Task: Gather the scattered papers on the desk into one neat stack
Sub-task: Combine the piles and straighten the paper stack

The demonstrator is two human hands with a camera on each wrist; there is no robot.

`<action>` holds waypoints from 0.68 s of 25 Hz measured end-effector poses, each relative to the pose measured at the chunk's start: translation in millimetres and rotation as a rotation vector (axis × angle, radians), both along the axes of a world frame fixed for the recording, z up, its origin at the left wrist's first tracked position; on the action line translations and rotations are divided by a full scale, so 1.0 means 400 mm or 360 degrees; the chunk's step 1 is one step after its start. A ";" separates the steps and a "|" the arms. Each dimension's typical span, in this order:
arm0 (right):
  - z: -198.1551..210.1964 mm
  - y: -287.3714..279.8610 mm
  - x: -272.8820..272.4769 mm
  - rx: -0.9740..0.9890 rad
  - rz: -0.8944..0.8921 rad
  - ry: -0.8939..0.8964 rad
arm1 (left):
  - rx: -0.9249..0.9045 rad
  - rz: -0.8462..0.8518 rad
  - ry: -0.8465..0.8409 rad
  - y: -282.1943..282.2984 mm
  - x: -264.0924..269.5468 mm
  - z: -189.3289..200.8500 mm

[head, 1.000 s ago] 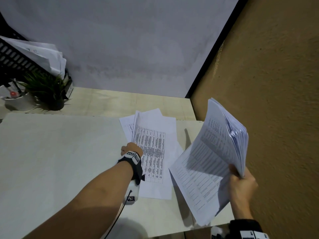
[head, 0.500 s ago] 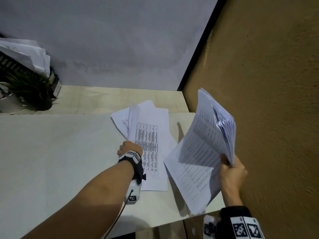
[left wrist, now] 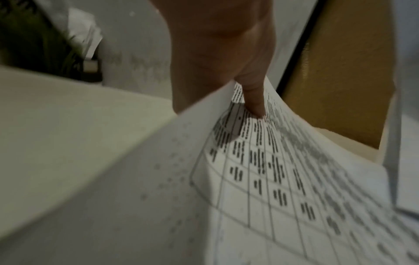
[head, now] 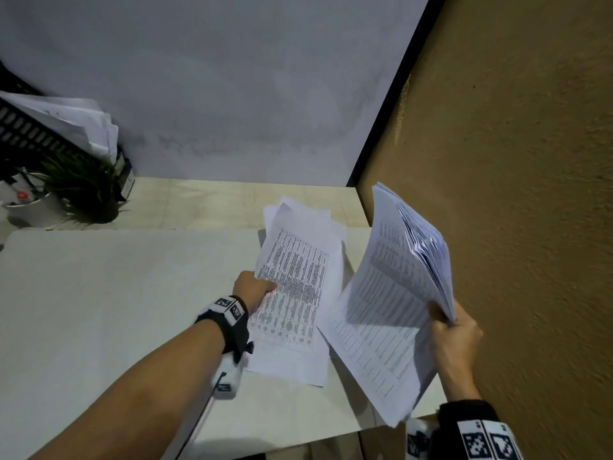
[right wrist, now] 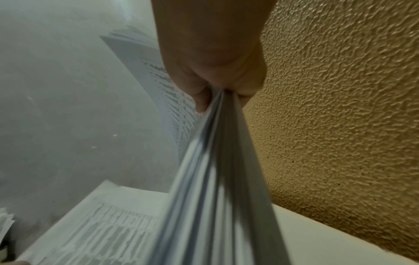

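A few printed sheets [head: 298, 293] lie overlapping at the desk's right side. My left hand [head: 255, 288] pinches the top printed sheet [left wrist: 283, 170] at its left edge, thumb on the print and the other fingers hidden under the paper, so the edge curls up off the desk. My right hand [head: 454, 330] grips a thick bundle of papers [head: 401, 293] by its right edge and holds it upright over the desk's right end, beside the wall. In the right wrist view the bundle's edges [right wrist: 217, 179] fan out below the fingers [right wrist: 201, 100].
The pale desk [head: 116, 310] stretches left of the sheets. A potted plant [head: 83, 187], a white cup [head: 30, 207] and a black tray of papers [head: 59, 124] stand at the back left. A textured tan wall [head: 514, 194] runs close along the right.
My left hand has gone from resting at the sheets' left edge to pinching the top sheet and lifting that edge. My right hand keeps the bundle upright.
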State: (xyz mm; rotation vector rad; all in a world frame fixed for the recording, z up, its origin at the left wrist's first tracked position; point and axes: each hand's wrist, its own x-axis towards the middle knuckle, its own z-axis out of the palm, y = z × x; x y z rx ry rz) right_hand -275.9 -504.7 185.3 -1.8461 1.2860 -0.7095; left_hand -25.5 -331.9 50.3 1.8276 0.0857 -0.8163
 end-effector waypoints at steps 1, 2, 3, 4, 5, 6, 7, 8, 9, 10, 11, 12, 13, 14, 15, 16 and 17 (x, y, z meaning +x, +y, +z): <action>0.010 -0.003 -0.003 0.0039 0.0020 -0.0026 | -0.0056 0.0001 -0.0053 0.024 0.010 0.007; 0.019 -0.008 -0.008 0.0089 0.0039 -0.0075 | -0.0089 -0.0007 -0.0103 0.051 0.021 0.014; 0.024 -0.015 -0.013 0.0148 0.0050 -0.0154 | -0.0106 -0.0038 -0.0154 0.078 0.032 0.023; 0.028 -0.024 -0.015 0.0223 0.0060 -0.0241 | -0.0096 -0.0076 -0.0197 0.103 0.042 0.035; 0.028 -0.035 -0.016 0.0279 0.0069 -0.0306 | -0.0095 -0.0106 -0.0231 0.127 0.049 0.040; 0.029 -0.044 -0.015 0.0300 0.0076 -0.0334 | -0.0090 -0.0136 -0.0261 0.148 0.053 0.045; 0.024 -0.055 -0.014 0.0287 0.0094 -0.0329 | -0.0076 -0.0161 -0.0289 0.165 0.053 0.045; 0.026 -0.059 -0.007 0.0276 0.0110 -0.0316 | -0.0016 -0.0179 -0.0322 0.185 0.052 0.048; 0.028 -0.061 0.004 0.0285 0.0128 -0.0344 | 0.0056 -0.0210 -0.0365 0.202 0.050 0.045; 0.036 -0.057 0.019 0.0291 0.0155 -0.0380 | 0.0134 -0.0242 -0.0403 0.215 0.047 0.046; 0.051 -0.047 0.034 0.0279 0.0186 -0.0404 | 0.0197 -0.0251 -0.0451 0.227 0.046 0.051; 0.060 -0.041 0.049 0.0260 0.0206 -0.0401 | 0.0239 -0.0239 -0.0500 0.238 0.045 0.068; 0.067 -0.033 0.062 0.0245 0.0243 -0.0407 | 0.0243 -0.0225 -0.0553 0.250 0.047 0.091; 0.074 -0.021 0.072 0.0215 0.0254 -0.0401 | 0.0214 -0.0217 -0.0595 0.266 0.052 0.125; 0.072 -0.018 0.077 0.0179 0.0254 -0.0391 | 0.0155 -0.0219 -0.0630 0.285 0.059 0.159; 0.069 -0.017 0.085 0.0153 0.0241 -0.0372 | 0.0076 -0.0225 -0.0655 0.310 0.071 0.201; 0.059 -0.025 0.091 0.0135 0.0220 -0.0355 | -0.0031 -0.0242 -0.0670 0.337 0.083 0.241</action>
